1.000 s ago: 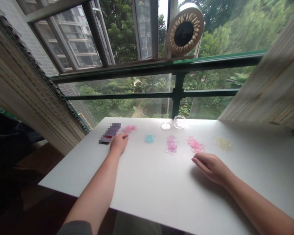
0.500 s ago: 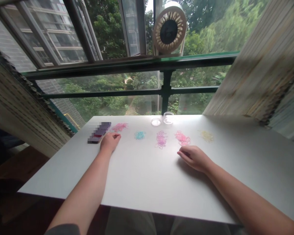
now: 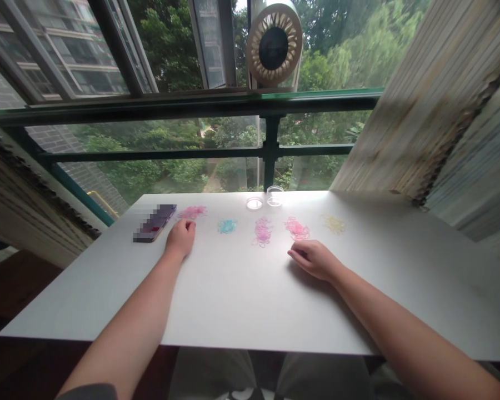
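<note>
My left hand [image 3: 181, 238] rests on the white table with its fingers curled closed, just in front of a pile of pink small rubber bands [image 3: 193, 211]. Whatever its fingertips might hold is hidden. My right hand [image 3: 315, 259] lies on its side with fingers loosely folded, and nothing shows in it. Just beyond it is a pile of coral-pink rubber bands [image 3: 296, 228]. Between the hands are a blue pile of bands [image 3: 227, 225] and a purple pile of bands [image 3: 262, 231]. A pale yellow pile of bands [image 3: 334, 223] lies farther right.
A phone [image 3: 160, 221], partly pixelated, lies left of my left hand. A clear round lid or shallow dish [image 3: 254, 204] and a clear round container [image 3: 275, 196] stand at the far edge of the white table [image 3: 233, 300]. A round fan [image 3: 274, 47] sits above the green railing.
The view has shifted, so the scene sits farther left. My left fingertips, stretched to the right before, are now drawn in more tightly. My right hand keeps its folded pose.
</note>
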`<state>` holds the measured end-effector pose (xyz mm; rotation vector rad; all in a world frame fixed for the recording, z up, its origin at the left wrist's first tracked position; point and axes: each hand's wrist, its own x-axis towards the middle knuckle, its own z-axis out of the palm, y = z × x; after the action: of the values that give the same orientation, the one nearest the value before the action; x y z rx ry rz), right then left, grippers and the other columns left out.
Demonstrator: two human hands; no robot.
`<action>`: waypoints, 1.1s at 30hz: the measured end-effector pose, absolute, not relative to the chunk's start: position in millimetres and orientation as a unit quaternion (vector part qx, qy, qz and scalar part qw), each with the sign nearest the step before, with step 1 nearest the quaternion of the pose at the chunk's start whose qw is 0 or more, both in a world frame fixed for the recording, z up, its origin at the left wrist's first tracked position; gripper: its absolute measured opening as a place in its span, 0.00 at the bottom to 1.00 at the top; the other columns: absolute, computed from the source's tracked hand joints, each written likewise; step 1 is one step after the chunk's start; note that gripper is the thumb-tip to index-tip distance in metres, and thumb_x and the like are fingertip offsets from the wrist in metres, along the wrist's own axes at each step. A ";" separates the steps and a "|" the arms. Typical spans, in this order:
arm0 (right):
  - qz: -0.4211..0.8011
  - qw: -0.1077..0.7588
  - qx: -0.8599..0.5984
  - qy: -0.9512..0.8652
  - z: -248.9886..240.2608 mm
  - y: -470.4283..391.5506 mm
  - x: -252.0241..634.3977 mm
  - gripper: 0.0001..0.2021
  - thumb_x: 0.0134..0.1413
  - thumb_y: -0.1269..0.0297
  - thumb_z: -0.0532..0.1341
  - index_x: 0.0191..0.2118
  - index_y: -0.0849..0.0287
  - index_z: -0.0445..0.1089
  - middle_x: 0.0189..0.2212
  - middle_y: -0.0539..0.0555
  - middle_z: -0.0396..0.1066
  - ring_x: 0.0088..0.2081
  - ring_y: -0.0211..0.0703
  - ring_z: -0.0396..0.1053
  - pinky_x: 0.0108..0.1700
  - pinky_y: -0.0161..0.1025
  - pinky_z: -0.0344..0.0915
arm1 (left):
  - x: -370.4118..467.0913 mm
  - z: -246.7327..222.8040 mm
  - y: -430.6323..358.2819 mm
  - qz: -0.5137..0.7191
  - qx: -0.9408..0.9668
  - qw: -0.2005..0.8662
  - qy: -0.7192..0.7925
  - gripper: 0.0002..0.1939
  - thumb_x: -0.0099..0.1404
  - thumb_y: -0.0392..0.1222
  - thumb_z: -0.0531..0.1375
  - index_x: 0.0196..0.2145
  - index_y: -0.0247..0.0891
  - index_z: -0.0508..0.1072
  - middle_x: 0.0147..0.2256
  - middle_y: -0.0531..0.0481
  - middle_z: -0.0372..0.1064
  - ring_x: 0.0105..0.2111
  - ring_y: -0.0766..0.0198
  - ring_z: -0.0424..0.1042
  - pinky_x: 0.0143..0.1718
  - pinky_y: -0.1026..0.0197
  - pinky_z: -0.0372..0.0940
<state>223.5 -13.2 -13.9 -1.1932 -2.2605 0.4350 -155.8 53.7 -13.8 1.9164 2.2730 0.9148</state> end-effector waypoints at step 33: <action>0.500 0.419 -0.397 -0.646 -2.4 -31.2 166.8 0.07 0.50 0.62 0.61 0.33 0.59 0.67 0.21 0.48 0.63 0.21 0.33 0.58 0.23 0.33 0.56 | -15.7 2.3 -14.6 0.367 0.749 0.359 0.418 0.08 0.60 0.44 0.59 0.32 0.37 0.72 0.30 0.50 0.73 0.29 0.65 0.69 0.32 0.64 0.63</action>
<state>166.8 -31.2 -2.4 -0.9966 -1.6191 1.2529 -15.7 -14.6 2.3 1.9315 1.0781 0.9473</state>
